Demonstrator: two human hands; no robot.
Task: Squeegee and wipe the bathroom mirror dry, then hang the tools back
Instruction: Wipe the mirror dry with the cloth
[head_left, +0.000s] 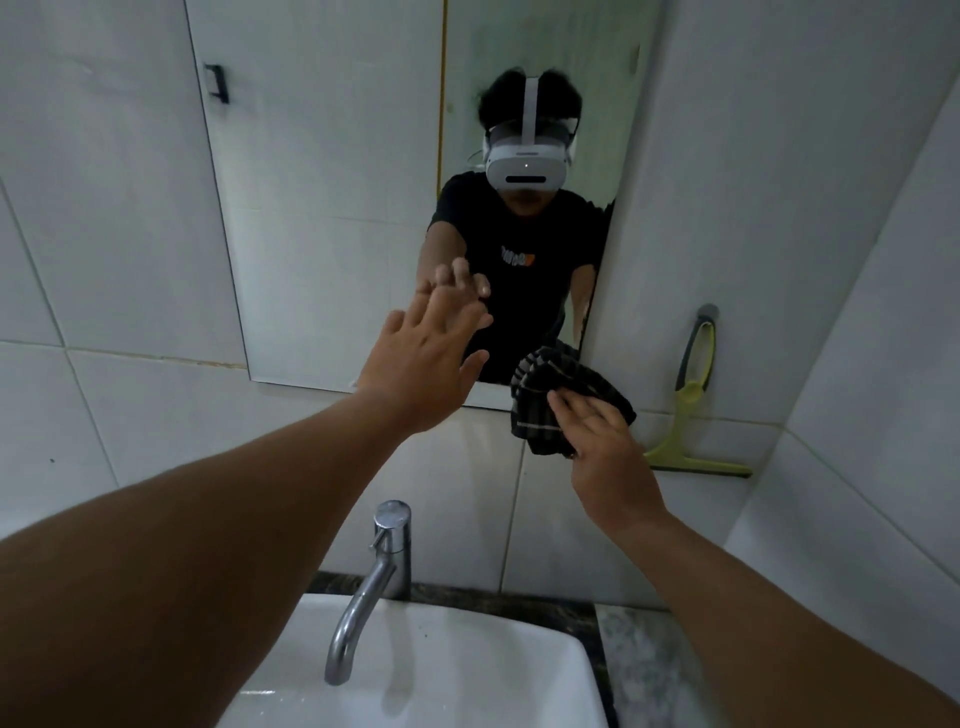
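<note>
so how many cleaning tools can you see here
2: a dark striped cloth in the right hand at the mirror's lower right corner, and a green squeegee hanging on the right wall.

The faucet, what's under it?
Under the faucet is the white sink, wet-looking where it shows. Its drain can't be seen; the left arm covers the sink's left part.

A chrome faucet (382, 566) stands at the back of a white sink (467, 686). Dark speckled stone tabletop (644, 670) borders it; white wall tiles (104, 208) rise behind.
</note>
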